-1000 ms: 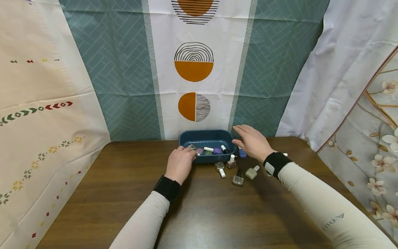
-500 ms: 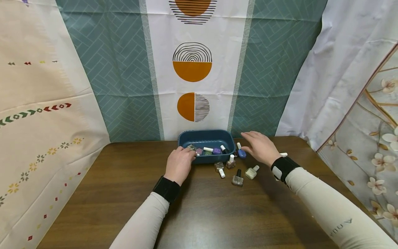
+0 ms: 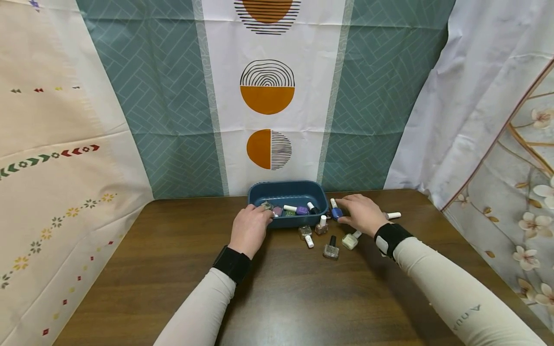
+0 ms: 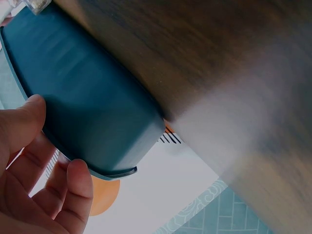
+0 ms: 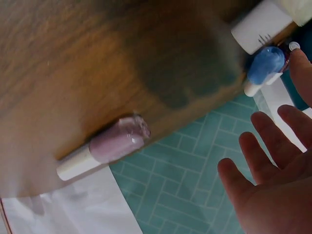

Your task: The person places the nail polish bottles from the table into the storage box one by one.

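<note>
My left hand [image 3: 250, 226] holds the near left rim of a dark blue plastic bin [image 3: 289, 222], thumb and fingers on the edge in the left wrist view. Inside the bin lie several nail polish bottles, among them a purple one [image 3: 302, 210] with a white cap. Just right of the bin, my right hand [image 3: 362, 212] is over the table with its fingers spread, thumb close beside a blue nail polish bottle [image 3: 337, 214]. The right wrist view shows nothing between its fingers, and the blue bottle [image 5: 266, 65] beyond the thumb.
In front of the bin are several more bottles: a clear one [image 3: 305, 232], one standing upright [image 3: 321, 227], a black-capped glittery one [image 3: 331, 251] and a pale one [image 3: 349, 241]. A pink bottle [image 5: 117, 140] lies farther right. Curtains hang behind the wooden table [image 3: 182, 274].
My right hand has moved away from the bin's right end, then lowered toward the blue bottle. The left hand stays on the rim.
</note>
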`<state>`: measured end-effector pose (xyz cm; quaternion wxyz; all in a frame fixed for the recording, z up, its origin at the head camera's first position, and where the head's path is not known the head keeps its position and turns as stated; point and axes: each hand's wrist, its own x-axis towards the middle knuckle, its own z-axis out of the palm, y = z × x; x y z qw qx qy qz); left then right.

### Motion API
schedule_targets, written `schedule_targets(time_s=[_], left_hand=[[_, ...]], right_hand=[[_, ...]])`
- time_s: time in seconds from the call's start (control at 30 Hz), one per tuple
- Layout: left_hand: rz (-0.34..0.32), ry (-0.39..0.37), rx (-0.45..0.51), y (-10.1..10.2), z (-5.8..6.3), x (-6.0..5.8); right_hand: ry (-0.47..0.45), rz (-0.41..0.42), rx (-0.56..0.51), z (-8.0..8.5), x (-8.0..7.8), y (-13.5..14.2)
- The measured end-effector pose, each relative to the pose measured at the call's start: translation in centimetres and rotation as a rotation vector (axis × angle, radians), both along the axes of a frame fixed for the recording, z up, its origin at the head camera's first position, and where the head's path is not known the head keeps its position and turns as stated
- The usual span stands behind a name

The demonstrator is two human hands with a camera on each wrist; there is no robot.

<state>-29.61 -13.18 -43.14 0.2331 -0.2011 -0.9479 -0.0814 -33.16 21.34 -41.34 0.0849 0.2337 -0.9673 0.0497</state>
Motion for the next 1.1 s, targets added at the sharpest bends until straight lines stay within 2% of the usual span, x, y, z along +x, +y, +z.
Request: schedule_targets(time_s=[0.33, 1.1], left_hand=[[-0.004, 0.003, 0.003, 0.0, 0.0, 0.0], [-0.003, 0.002, 0.003, 0.0, 0.0, 0.0]], right_hand=[[0.004, 0.008, 0.011, -1.5, -0.7, -0.1], [-0.006, 0.001, 0.015, -2.1, -1.0, -0.6]])
